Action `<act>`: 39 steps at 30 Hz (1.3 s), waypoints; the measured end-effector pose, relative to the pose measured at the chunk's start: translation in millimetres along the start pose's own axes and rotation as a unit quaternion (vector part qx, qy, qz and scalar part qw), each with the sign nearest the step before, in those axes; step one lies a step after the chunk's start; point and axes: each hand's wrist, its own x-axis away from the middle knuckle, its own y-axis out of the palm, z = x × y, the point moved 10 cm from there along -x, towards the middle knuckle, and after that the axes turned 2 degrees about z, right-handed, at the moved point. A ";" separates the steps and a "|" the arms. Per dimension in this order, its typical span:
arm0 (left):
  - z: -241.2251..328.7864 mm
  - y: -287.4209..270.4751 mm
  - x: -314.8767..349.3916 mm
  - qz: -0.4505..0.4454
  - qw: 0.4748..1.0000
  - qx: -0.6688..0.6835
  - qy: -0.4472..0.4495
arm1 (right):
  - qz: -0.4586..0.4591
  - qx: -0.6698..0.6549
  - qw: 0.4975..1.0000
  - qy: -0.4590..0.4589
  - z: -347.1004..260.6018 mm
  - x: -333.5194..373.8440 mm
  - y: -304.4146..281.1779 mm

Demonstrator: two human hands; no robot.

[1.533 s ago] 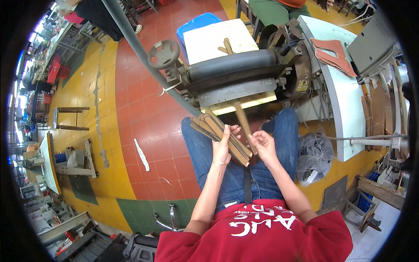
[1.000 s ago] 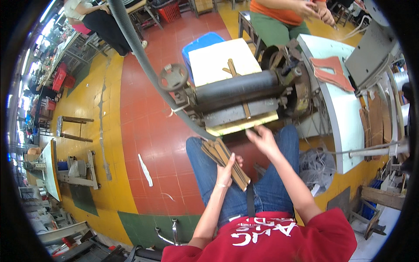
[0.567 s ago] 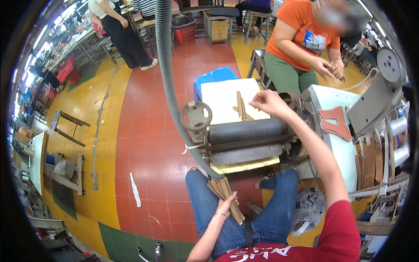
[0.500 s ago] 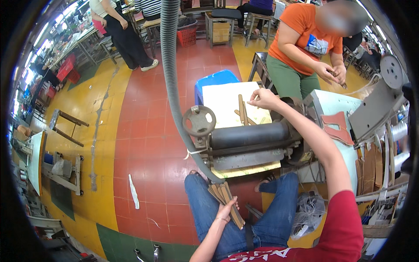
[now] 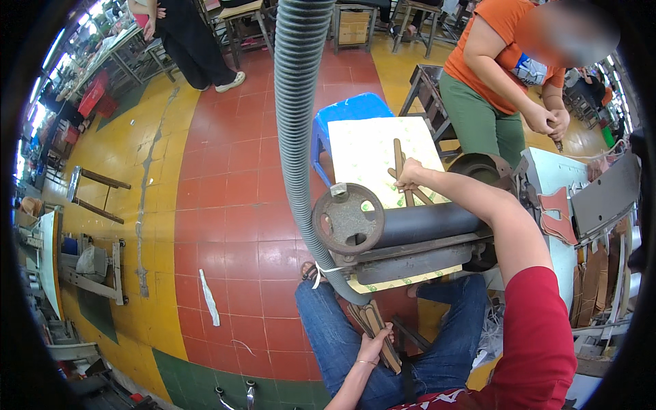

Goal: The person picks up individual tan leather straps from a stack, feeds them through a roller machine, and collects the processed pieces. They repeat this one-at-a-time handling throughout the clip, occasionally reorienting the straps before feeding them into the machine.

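My left hand (image 5: 374,346) is closed round a bundle of flat brown leather strips (image 5: 374,321), held low over my lap. Beyond the machine's dark roller (image 5: 430,223), my right arm reaches over to a pale yellow sheet (image 5: 355,152). The fingers of my right hand (image 5: 411,175) are pinched together at the brown strips lying crossed there, on one strip (image 5: 398,152) pointing away from me. The hand hides part of the crossing. A round handwheel (image 5: 348,217) stands at the roller's left end.
A grey ribbed hose (image 5: 301,102) hangs in front, left of the roller. Under the sheet's far left is a blue plastic stool (image 5: 352,106). A person in orange (image 5: 492,48) works at the far right, beside a pale table (image 5: 543,174) with brown cut pieces (image 5: 558,213).
My right hand has come down from above the sheet onto the strips. The view has shifted, so the machine and hose look nearer. My left hand still holds the bundle.
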 end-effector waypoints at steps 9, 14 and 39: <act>27.9 21.6 37.2 -0.033 0.990 -0.052 0.130 | 0.129 -0.340 0.919 -0.153 -25.9 101.8 -98.4; 66.7 64.9 111.1 -0.075 0.951 -0.134 0.267 | 0.222 -0.343 0.828 -0.384 6.6 315.8 -135.9; 62.3 137.5 210.3 -0.189 0.941 -0.095 0.265 | 0.123 -0.510 0.749 -0.404 125.7 547.4 31.6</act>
